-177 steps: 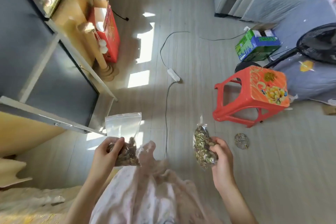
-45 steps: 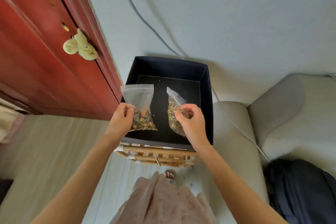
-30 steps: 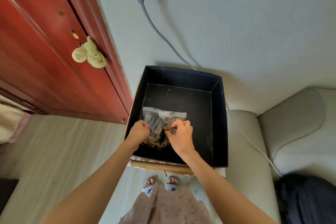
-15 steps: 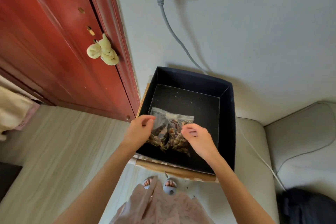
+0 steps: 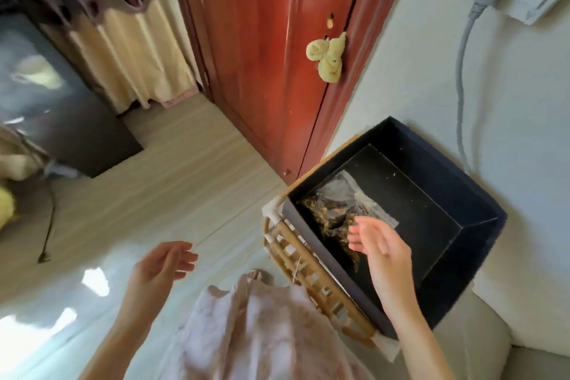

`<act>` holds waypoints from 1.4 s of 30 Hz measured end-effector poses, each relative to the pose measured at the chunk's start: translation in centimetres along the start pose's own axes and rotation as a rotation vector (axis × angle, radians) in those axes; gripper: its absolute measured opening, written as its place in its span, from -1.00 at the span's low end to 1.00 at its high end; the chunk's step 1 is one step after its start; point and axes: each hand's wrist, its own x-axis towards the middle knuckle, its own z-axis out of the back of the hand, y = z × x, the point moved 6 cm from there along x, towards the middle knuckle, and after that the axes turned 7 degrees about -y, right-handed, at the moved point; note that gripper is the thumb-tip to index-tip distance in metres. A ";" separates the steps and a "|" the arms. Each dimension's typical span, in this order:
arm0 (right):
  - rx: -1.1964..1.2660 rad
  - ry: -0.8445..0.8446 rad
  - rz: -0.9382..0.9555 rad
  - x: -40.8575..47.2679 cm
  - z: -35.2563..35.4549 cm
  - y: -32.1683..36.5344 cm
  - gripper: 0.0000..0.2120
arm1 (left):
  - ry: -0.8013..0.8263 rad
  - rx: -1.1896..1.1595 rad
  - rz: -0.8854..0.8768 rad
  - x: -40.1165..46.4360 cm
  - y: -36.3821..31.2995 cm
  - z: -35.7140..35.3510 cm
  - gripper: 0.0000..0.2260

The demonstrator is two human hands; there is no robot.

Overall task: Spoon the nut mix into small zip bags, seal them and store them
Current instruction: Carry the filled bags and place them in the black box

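Observation:
Two clear zip bags of nut mix (image 5: 336,213) lie side by side on the floor of a dark open box (image 5: 431,173), near its left front corner. The box sits on a wooden slatted stand (image 5: 311,271). My right hand (image 5: 381,251) hovers over the box's near edge with relaxed, spread fingers and holds nothing; it hides part of the bags. My left hand (image 5: 160,265) hangs over the floor well left of the box, fingers loosely bent and empty.
A red wooden door (image 5: 271,49) with a yellow cloth knot (image 5: 327,58) stands behind the box. A grey cable (image 5: 461,77) runs down the wall from a socket. A beige armchair (image 5: 481,348) is at the lower right, and a curtain hangs at the upper left.
Both hands let go of the bags, which now lie in the box. My left hand drew back to the left and my right hand lifted. My head swung left.

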 end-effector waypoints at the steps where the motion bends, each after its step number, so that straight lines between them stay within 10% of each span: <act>1: -0.045 0.072 0.060 -0.2 -0.9 0.7 -0.86 | -0.062 -0.019 0.024 -1.2 1.3 1.1 -0.79; 19: -0.444 0.975 -0.137 -13.5 -20.1 -4.6 -0.87 | -0.750 -0.328 0.477 -23.4 19.3 10.8 -0.80; 42: -0.693 1.336 -0.073 -35.5 -49.4 -6.6 -0.82 | -1.128 -0.542 0.599 -21.2 27.7 36.7 -0.76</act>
